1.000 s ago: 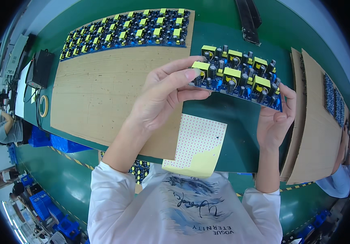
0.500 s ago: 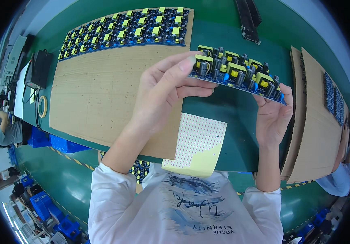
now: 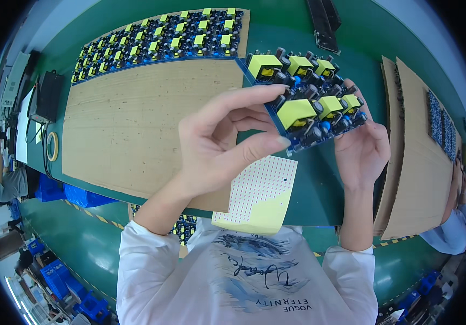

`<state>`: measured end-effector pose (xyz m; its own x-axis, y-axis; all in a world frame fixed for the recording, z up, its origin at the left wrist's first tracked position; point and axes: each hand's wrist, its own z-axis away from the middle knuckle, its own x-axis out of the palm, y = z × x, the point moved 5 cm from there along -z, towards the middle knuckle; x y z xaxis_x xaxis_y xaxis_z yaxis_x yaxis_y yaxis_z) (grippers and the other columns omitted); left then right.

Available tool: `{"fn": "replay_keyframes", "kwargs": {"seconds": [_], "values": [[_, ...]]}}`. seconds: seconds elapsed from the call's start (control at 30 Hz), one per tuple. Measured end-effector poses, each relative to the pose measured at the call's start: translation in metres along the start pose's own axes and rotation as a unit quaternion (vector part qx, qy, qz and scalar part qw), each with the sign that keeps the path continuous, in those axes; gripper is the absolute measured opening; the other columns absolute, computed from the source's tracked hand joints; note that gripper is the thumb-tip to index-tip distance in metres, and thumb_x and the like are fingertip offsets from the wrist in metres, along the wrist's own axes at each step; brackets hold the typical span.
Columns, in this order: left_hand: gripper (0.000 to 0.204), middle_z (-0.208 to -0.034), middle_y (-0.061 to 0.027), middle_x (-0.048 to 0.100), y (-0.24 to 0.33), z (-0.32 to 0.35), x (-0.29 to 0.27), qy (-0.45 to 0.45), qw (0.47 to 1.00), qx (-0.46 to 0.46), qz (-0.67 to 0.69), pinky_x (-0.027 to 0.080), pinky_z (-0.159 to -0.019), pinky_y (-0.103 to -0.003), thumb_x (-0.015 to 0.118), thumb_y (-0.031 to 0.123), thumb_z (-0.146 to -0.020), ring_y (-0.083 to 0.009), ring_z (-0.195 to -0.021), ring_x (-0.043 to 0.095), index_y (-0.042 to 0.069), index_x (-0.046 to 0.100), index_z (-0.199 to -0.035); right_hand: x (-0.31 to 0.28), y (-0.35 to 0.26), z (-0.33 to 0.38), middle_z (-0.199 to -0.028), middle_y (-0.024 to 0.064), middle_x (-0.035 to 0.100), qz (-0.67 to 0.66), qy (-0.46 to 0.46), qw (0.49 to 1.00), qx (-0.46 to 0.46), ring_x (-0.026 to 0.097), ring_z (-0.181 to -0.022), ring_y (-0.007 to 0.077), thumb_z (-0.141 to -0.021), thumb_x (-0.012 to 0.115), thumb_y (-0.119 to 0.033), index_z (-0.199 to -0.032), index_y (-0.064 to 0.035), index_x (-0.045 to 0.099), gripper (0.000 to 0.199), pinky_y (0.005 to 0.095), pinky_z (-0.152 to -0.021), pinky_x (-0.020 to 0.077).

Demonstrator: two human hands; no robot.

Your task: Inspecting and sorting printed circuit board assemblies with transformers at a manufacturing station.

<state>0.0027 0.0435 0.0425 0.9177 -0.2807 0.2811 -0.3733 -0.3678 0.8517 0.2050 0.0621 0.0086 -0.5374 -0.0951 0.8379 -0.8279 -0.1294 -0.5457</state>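
A blue circuit board panel (image 3: 311,103) with yellow transformers and black capacitors is held up between both hands above the green table (image 3: 325,189). My left hand (image 3: 227,141) pinches its near left edge with thumb and fingers. My right hand (image 3: 360,143) supports its right end from below. Underneath lies a yellow sheet (image 3: 257,197) dotted with small stickers, at the table's front edge.
A large cardboard sheet (image 3: 135,124) covers the table's left; a row of similar boards (image 3: 162,43) lies along its far edge. Stacked cardboard sheets (image 3: 412,157) stand at the right. A tape roll (image 3: 52,147) and black box (image 3: 46,97) sit far left. Other people work at both sides.
The panel has been turned and raised closer to the camera, its near edge swung leftward. My left hand shifted from covering its left end to pinching its edge.
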Motion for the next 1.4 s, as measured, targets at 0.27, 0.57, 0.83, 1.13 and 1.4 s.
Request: {"fn": "replay_keyframes", "kwargs": {"seconds": [0.27,0.57,0.83,1.13,1.4], "values": [[0.067,-0.1,-0.0159,0.058,0.006,0.001,0.004,-0.071,0.992,0.079,-0.072,0.052,-0.079,-0.033,0.071,-0.001,-0.069,-0.0209,-0.09,0.06,-0.005,0.035,-0.126,-0.004,0.008,-0.003,-0.13,0.02,0.04,-0.039,-0.025,0.998,0.034,0.049,-0.113,0.0259,-0.075,0.036,-0.004,-0.135,0.0058,0.022,0.062,0.0384,-0.095,0.0401],[0.08,-0.104,-0.0192,0.056,0.01,0.005,0.009,-0.113,0.984,0.07,-0.12,0.051,-0.08,-0.035,0.073,0.011,-0.073,-0.0245,-0.095,0.059,-0.003,0.021,-0.133,-0.011,0.003,-0.001,-0.132,0.0209,0.038,-0.088,-0.072,0.993,0.017,0.043,-0.12,0.0283,-0.075,0.033,0.001,-0.138,0.0018,0.017,0.065,0.0417,-0.1,0.0363],[0.076,-0.115,-0.0237,0.05,0.005,0.0,0.006,-0.08,0.996,0.015,-0.045,0.052,-0.079,-0.04,0.058,0.0,-0.077,-0.0285,-0.101,0.056,-0.001,0.013,-0.137,0.01,-0.009,0.008,-0.134,0.0194,0.035,0.015,-0.07,0.992,-0.107,0.041,-0.121,0.0285,-0.071,0.043,0.003,-0.139,-0.0008,0.014,0.074,0.0406,-0.1,0.0364],[0.084,-0.12,-0.025,0.047,-0.002,-0.003,0.005,-0.016,0.996,-0.06,0.062,0.054,-0.076,-0.044,0.06,0.001,-0.075,-0.0328,-0.105,0.055,0.004,0.007,-0.14,0.018,-0.027,0.028,-0.137,0.018,0.028,0.151,-0.219,0.94,-0.216,0.039,-0.121,0.0309,-0.066,0.055,0.004,-0.141,-0.0055,0.01,0.087,0.0384,-0.097,0.0401],[0.088,-0.123,-0.0247,0.045,-0.003,-0.005,0.003,-0.01,0.996,-0.073,0.055,0.056,-0.072,-0.041,0.063,0.003,-0.074,-0.0341,-0.106,0.054,0.006,0.006,-0.14,0.013,-0.029,0.032,-0.136,0.0178,0.029,0.249,-0.015,0.939,-0.239,0.037,-0.122,0.0309,-0.063,0.065,-0.006,-0.141,-0.0039,0.01,0.095,0.0414,-0.1,0.0362]]}}
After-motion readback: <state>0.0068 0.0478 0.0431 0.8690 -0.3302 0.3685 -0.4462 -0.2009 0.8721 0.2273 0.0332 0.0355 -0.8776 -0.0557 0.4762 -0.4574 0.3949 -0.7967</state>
